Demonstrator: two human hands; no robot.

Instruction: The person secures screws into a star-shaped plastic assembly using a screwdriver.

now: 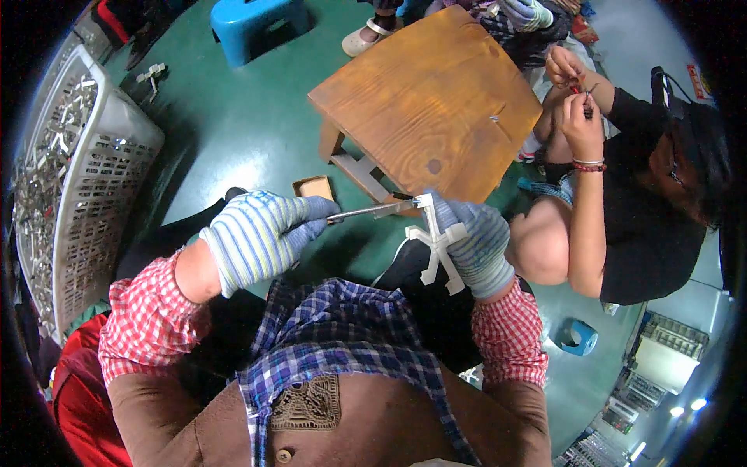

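Both my hands wear striped knit gloves. My left hand [264,237] is closed around the handle end of a slim metal tool [372,211] with a flat blade-like tip; its exact kind is unclear. That tip meets the upper end of a white plastic branched part [437,240], which has several short arms spreading from a centre. My right hand [478,245] grips this part from its right side, thumb along the upper arm. Some of the right fingers are hidden behind the part. Both hands are raised over my lap, short of the table's near edge.
A wooden table [424,93] stands ahead, with a small open cardboard box [313,187] near its left leg. At left is a white basket [117,148] full of small pieces. A co-worker [646,233] sits at right, holding something small. Blue stools [233,35] stand on the floor.
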